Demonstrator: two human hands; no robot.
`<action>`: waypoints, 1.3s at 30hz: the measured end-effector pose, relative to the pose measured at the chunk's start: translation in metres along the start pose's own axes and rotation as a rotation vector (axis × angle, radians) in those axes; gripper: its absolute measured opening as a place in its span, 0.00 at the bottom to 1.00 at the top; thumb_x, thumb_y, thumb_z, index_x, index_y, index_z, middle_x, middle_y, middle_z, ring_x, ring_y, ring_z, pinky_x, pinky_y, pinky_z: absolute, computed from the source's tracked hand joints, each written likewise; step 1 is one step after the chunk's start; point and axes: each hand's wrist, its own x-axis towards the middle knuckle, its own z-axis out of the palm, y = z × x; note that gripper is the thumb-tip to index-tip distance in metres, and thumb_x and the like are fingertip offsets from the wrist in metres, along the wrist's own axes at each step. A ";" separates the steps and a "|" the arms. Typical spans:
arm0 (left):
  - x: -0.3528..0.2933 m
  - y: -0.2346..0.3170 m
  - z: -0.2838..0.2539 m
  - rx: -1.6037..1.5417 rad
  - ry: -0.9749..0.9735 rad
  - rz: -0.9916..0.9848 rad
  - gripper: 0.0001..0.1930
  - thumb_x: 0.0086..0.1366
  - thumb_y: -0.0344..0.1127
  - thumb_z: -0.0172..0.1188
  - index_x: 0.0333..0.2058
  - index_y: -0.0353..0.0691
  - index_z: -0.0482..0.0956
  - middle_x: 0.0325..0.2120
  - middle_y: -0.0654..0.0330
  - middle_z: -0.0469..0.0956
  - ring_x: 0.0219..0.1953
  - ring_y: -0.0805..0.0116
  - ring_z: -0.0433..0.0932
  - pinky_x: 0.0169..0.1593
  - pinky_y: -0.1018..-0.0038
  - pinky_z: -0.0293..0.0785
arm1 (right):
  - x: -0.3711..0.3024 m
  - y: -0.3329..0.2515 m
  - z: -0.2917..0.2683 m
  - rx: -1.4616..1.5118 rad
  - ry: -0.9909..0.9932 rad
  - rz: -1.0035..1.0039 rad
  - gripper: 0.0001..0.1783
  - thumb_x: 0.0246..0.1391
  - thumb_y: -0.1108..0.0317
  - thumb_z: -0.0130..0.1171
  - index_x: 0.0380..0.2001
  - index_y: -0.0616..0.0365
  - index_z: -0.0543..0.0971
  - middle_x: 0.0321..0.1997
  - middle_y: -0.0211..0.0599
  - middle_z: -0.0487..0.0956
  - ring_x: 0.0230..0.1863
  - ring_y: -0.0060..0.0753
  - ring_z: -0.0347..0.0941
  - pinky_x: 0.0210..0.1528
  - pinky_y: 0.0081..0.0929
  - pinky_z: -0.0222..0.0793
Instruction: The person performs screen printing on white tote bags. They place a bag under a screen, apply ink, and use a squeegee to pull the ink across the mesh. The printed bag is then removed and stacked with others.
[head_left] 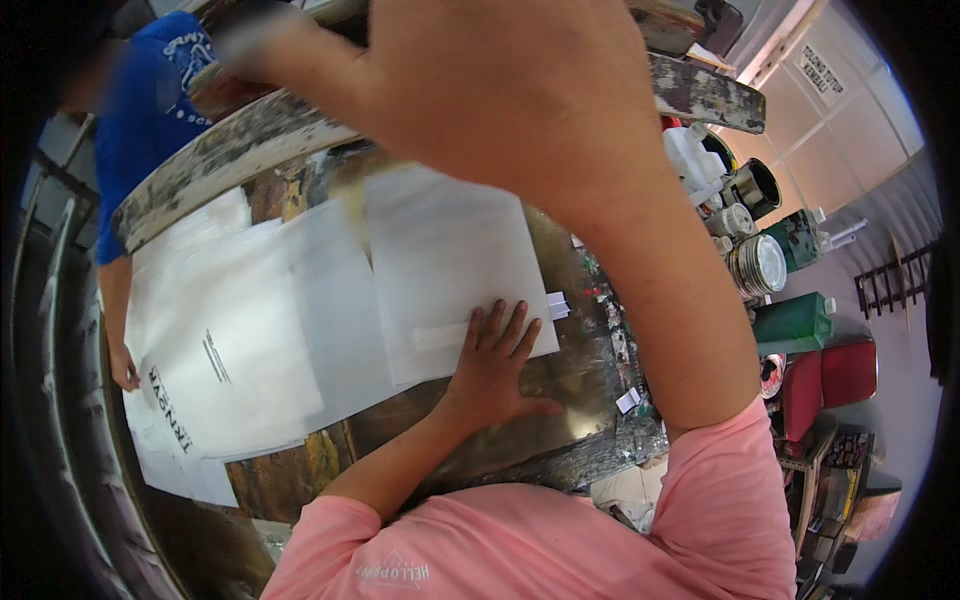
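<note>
My left hand lies with spread fingers on the near right corner of a white translucent sheet. My right hand is large and close at the top, in front of a paint-stained wooden bar. Its thumb is stretched left toward the bar and blurred; the other fingers are out of the picture, so a grip cannot be made out. Left of the sheet lie overlapping white translucent plastic sheets or bags, some with black print.
At the left a person in a blue shirt has a hand by the bags' edge. Paint cans, a white jug and a green jerrycan line the right side. A red chair stands beyond. The worktable is paint-stained.
</note>
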 end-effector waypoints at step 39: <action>-0.194 -0.078 -0.059 0.055 0.413 -0.703 0.65 0.26 0.76 0.82 0.64 0.43 0.82 0.40 0.60 0.72 0.49 0.56 0.67 0.59 0.57 0.57 | -0.150 0.051 0.314 0.255 -0.155 -0.083 0.20 0.55 0.54 0.74 0.47 0.49 0.82 0.42 0.35 0.78 0.46 0.46 0.78 0.44 0.46 0.78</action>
